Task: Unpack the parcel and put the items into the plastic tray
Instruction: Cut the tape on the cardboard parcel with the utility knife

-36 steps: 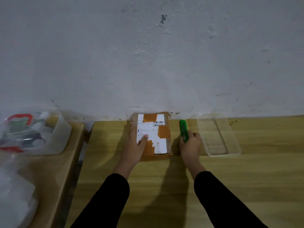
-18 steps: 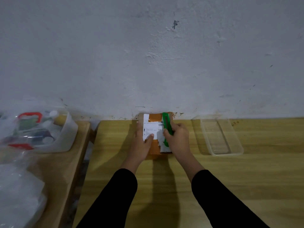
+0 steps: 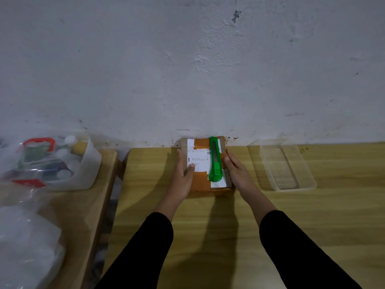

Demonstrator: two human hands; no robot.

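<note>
**Both hands bracing a taped parcel with a knife lying on top**

The parcel (image 3: 205,163), a brown cardboard box with a white label and orange tape, is lying flat on the desk (image 3: 250,215), its far end against the wall (image 3: 187,69). It is still sealed.

The left hand (image 3: 183,174) is pressing against the parcel's left side with fingers stretched along the edge and the thumb resting on the label; its grip is open, clasping nothing. The right hand (image 3: 237,170) is lying flat along the parcel's right side, fingers straight and touching the cardboard, its grip likewise open and not wrapped around anything. Black sleeves are covering both forearms.

A green utility knife (image 3: 215,160) is lying lengthwise on top of the parcel, toward its right edge, free of both hands.

To the right of the parcel, apart from it, the clear plastic tray (image 3: 308,178) is sitting on the desk, showing only its bare bottom.

Well to the left of the parcel, on a separate wooden surface, a white tub (image 3: 87,170) is holding a mix of items under clear plastic wrap, among them something with a red handle; they are too blurred to name. A pale plastic bag (image 3: 25,247) is lying in front of the tub.
</note>
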